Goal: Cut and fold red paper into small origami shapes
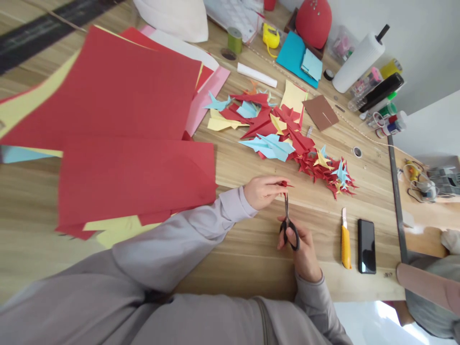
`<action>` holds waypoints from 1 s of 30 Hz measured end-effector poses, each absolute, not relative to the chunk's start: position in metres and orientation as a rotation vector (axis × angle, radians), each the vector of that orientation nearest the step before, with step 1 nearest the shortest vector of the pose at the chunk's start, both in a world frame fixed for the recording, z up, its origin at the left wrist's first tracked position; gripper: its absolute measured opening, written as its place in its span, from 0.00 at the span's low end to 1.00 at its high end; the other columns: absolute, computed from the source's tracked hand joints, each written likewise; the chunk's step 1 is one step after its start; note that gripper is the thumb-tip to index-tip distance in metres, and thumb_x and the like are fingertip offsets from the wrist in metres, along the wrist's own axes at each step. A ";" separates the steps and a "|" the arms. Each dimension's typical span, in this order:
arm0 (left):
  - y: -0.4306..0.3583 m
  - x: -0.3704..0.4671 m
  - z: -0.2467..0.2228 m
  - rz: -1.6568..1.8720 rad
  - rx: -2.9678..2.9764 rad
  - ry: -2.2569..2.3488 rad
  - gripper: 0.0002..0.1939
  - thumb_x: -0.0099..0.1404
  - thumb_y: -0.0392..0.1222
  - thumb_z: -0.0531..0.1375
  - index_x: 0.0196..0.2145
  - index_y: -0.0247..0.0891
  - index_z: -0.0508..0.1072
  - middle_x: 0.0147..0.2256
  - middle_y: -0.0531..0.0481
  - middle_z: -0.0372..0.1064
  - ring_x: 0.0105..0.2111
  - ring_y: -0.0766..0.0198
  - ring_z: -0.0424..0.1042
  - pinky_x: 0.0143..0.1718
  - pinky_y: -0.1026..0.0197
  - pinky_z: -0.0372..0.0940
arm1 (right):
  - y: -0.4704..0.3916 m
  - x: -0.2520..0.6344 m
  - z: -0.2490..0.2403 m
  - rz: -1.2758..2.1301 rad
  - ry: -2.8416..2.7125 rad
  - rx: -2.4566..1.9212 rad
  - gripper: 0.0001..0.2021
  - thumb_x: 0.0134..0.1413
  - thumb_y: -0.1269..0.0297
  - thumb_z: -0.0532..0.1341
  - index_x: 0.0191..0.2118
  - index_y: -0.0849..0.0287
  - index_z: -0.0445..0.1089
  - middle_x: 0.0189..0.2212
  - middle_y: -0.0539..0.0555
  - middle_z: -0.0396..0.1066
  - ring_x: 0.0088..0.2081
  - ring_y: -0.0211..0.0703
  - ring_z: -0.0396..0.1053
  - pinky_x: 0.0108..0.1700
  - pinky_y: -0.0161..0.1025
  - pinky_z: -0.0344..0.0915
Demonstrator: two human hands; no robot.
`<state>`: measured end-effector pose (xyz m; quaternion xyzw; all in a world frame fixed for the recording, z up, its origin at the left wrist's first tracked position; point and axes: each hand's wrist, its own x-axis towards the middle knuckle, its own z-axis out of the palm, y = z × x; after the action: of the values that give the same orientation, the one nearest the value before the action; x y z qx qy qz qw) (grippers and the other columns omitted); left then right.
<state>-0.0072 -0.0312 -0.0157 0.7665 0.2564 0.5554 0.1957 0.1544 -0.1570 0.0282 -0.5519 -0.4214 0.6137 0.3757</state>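
Observation:
My left hand [264, 191] pinches a small folded piece of red paper [284, 184] above the wooden table. My right hand [304, 247] grips black-handled scissors [287, 223] by their loops, blades pointing away from me. The blade tips meet the underside of the red piece; whether they cut into it is too small to tell. Just beyond my hands lies a heap of small folded red paper shapes [309, 165], with a few yellow and blue ones. A larger blue folded paper [269, 146] rests beside the heap.
Large red paper sheets [136, 91] cover the left side of the table. To the right lie a yellow utility knife [345, 244] and a black phone [366, 247]. A yellow tape measure [270, 36], a white roll [359, 62] and several bottles stand along the back.

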 end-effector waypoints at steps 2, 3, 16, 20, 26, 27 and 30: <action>-0.031 -0.007 -0.016 1.556 2.145 0.714 0.10 0.64 0.32 0.55 0.34 0.36 0.77 0.42 0.41 0.75 0.38 0.67 0.76 0.41 0.67 0.71 | -0.157 0.155 0.028 1.565 -1.087 -1.413 0.19 0.56 0.53 0.59 0.48 0.61 0.70 0.18 0.47 0.64 0.21 0.35 0.59 0.27 0.35 0.53; -0.031 -0.007 -0.016 1.557 2.144 0.711 0.10 0.65 0.32 0.54 0.34 0.36 0.77 0.42 0.41 0.75 0.38 0.66 0.76 0.41 0.67 0.71 | -0.157 0.155 0.028 1.561 -1.093 -1.415 0.19 0.56 0.53 0.59 0.48 0.61 0.70 0.18 0.47 0.64 0.21 0.35 0.59 0.27 0.35 0.54; -0.031 -0.008 -0.015 1.555 2.173 0.724 0.10 0.64 0.32 0.55 0.34 0.36 0.77 0.41 0.41 0.76 0.38 0.66 0.76 0.40 0.66 0.72 | -0.155 0.152 0.034 1.516 -1.099 -1.459 0.20 0.54 0.51 0.60 0.45 0.62 0.71 0.15 0.46 0.63 0.19 0.34 0.56 0.25 0.35 0.53; -0.031 -0.008 -0.015 1.537 2.200 0.732 0.10 0.64 0.33 0.55 0.34 0.36 0.77 0.42 0.41 0.75 0.38 0.67 0.76 0.40 0.67 0.71 | -0.155 0.152 0.033 1.515 -1.113 -1.452 0.20 0.55 0.51 0.59 0.45 0.63 0.71 0.15 0.46 0.63 0.19 0.34 0.56 0.24 0.34 0.53; -0.031 -0.009 -0.016 1.532 2.247 0.712 0.11 0.64 0.32 0.54 0.34 0.35 0.77 0.41 0.40 0.75 0.37 0.65 0.76 0.38 0.66 0.72 | -0.156 0.153 0.032 1.519 -1.100 -1.437 0.20 0.55 0.51 0.59 0.45 0.62 0.71 0.15 0.46 0.63 0.19 0.34 0.56 0.24 0.34 0.52; -0.031 -0.008 -0.017 1.537 2.250 0.713 0.11 0.64 0.32 0.54 0.34 0.35 0.77 0.41 0.39 0.75 0.37 0.65 0.76 0.38 0.66 0.72 | -0.156 0.153 0.031 1.520 -1.097 -1.437 0.20 0.55 0.51 0.59 0.45 0.62 0.71 0.15 0.46 0.63 0.19 0.34 0.56 0.24 0.34 0.52; -0.031 -0.008 -0.018 1.534 2.263 0.735 0.11 0.64 0.33 0.54 0.34 0.35 0.77 0.41 0.40 0.75 0.37 0.66 0.76 0.39 0.66 0.72 | -0.156 0.153 0.031 1.511 -1.098 -1.446 0.21 0.55 0.50 0.59 0.45 0.62 0.71 0.15 0.46 0.62 0.19 0.34 0.55 0.24 0.34 0.52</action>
<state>-0.0084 -0.0313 -0.0177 0.7897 0.2564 0.5353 0.1550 0.1531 -0.1561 0.0313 -0.5662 -0.4299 0.5918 0.3800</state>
